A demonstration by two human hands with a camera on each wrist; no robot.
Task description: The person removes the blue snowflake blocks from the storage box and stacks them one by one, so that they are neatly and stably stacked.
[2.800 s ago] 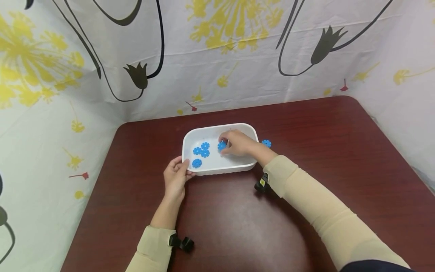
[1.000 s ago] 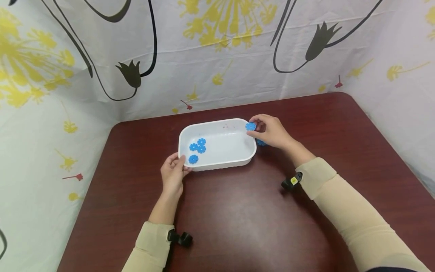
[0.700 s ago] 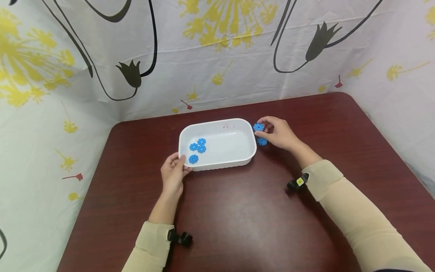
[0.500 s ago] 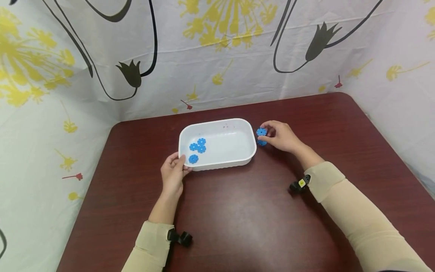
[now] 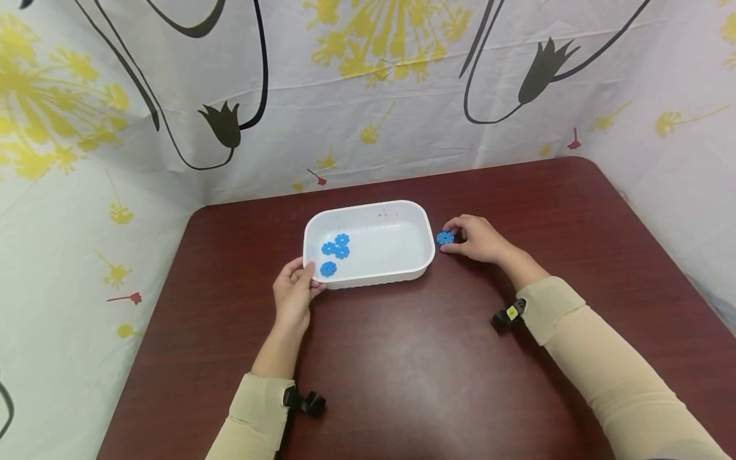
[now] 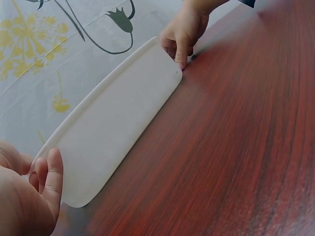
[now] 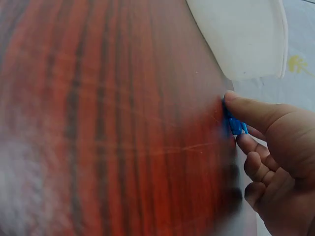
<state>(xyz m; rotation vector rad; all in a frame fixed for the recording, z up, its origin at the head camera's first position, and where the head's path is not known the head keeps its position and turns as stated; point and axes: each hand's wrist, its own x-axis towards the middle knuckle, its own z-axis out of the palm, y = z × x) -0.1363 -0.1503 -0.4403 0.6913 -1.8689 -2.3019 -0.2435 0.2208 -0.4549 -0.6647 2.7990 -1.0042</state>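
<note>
Just beside the tray (image 5: 388, 246), blue disc (image 5: 445, 238) pinched by right hand (image 5: 482, 239), between fingertips.
Tray's near-left corner gripped by left hand (image 5: 294, 292).

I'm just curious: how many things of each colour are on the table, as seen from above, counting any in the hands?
White: 1 (tray)
Blue: 5 visible discs (4 in the tray, 1 pinched by the right hand; any stacked underneath can't be counted)
Total: 6 visible
</note>
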